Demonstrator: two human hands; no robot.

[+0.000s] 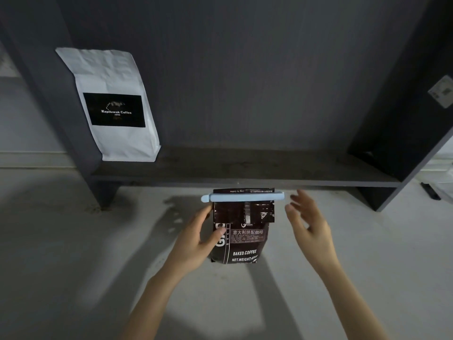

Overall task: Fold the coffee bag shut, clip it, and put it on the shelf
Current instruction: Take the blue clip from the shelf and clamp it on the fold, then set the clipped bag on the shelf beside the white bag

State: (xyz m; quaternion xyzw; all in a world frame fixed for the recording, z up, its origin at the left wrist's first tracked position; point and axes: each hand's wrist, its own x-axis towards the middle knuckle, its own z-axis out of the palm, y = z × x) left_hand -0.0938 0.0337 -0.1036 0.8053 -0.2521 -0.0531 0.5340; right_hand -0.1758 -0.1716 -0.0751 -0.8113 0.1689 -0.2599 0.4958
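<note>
Bag's left edge: your left hand (196, 238) covers the coffee bag (241, 238) lettering.
Sticker (442, 93): cut off right, unreadable.

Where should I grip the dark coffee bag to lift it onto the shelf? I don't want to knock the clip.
By its body, from both sides below the clip: the dark coffee bag stands upright, the left hand already on its left edge.
</note>
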